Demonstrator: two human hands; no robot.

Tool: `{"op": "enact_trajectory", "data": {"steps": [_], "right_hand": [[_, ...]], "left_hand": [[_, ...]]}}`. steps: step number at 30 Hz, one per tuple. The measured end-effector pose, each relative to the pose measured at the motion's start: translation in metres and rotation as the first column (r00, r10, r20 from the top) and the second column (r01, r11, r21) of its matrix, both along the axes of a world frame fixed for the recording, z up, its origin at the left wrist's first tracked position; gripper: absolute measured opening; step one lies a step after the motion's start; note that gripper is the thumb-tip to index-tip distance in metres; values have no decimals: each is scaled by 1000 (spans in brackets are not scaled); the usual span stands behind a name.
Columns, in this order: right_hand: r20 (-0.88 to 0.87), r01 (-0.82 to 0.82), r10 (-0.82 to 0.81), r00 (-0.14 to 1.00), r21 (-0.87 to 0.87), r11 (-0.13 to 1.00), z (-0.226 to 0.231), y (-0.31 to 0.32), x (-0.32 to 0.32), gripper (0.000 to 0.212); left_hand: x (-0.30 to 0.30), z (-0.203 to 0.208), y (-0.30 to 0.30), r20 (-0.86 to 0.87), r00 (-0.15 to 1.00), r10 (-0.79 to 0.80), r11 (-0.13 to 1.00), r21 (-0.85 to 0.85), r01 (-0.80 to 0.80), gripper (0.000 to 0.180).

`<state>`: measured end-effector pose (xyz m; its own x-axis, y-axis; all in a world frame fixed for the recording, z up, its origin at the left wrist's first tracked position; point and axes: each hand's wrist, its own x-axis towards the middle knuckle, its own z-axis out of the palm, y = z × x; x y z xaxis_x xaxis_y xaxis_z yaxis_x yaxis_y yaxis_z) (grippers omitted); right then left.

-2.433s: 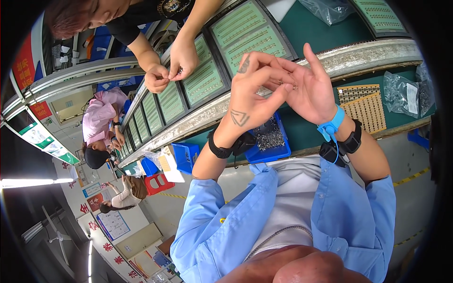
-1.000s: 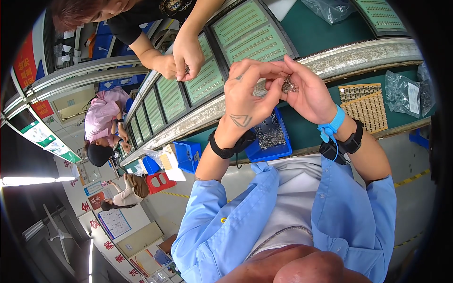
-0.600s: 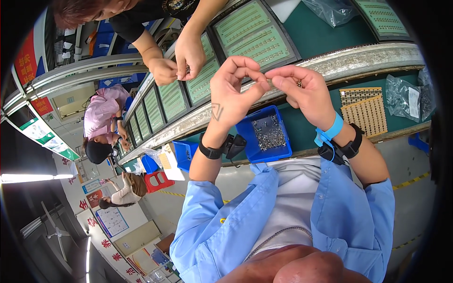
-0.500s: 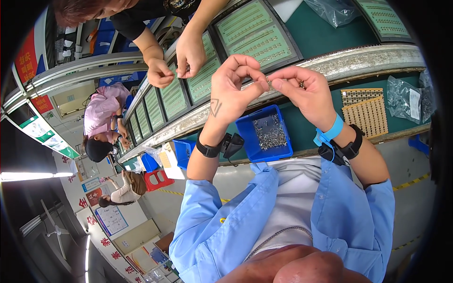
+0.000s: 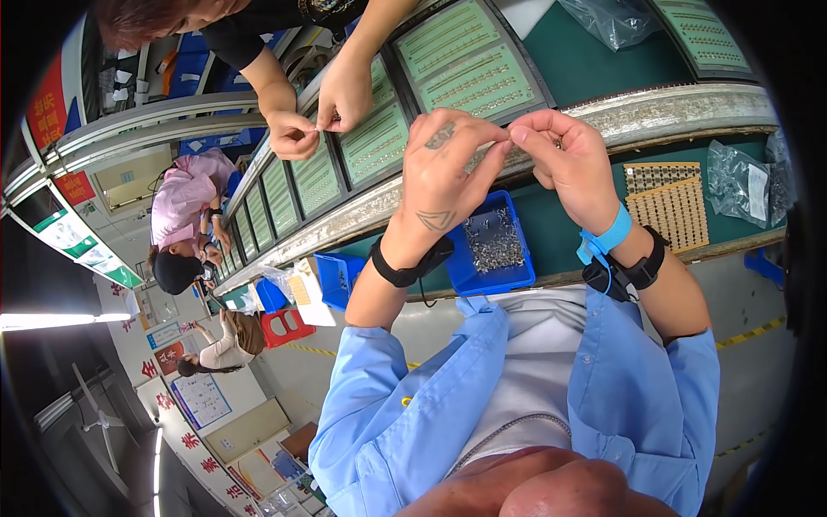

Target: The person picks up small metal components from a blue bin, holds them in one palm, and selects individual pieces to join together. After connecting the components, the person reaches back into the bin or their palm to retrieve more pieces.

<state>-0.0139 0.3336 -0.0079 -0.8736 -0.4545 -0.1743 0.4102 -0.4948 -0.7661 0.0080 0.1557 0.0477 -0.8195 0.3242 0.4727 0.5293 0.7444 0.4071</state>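
My left hand [image 5: 448, 168] and my right hand [image 5: 564, 159] meet fingertip to fingertip above the edge of the line. Thumb and forefinger are pinched together on each hand. Whatever sits between the fingertips is too small to name. The remaining fingers of my right hand curl in toward the palm. Below them, a blue plastic bin [image 5: 525, 280] holds many small metal parts [image 5: 495, 246] and partly hides behind my left wrist. Just beyond my hands lies a dark-framed tray of pale green boards [image 5: 474, 73] with rows of small parts.
Yellowish perforated panels [image 5: 668, 211] lie to the right, beside a clear plastic bag [image 5: 736, 185]. A worn pale rail [image 5: 655, 116] runs across the bench. Opposite, a co-worker's hands [image 5: 323, 116] work over the trays. Another blue bin [image 5: 334, 280] stands at left, near a red stool [image 5: 287, 327].
My left hand has turned so its back shows and shifted right and slightly down. My right hand's fingers have curled in more. The co-worker's hands have come together.
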Motion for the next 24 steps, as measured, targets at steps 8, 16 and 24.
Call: {"op": "enact_trajectory", "data": {"steps": [8,16,24], "right_hand": [[52,46,-45,998,-38,998,5,-2,1,22],[47,12,-9,999,-61,998,9,1,-2,28],[60,-3,7,998,-67,998,8,3,0,29]], "left_hand": [[-26,-7,-3,29,996,85,995,52,-86,10],[-88,-27,-16,211,942,259,966,-45,-255,12],[-101,-38,-18,131,969,207,966,-184,-181,12]]}}
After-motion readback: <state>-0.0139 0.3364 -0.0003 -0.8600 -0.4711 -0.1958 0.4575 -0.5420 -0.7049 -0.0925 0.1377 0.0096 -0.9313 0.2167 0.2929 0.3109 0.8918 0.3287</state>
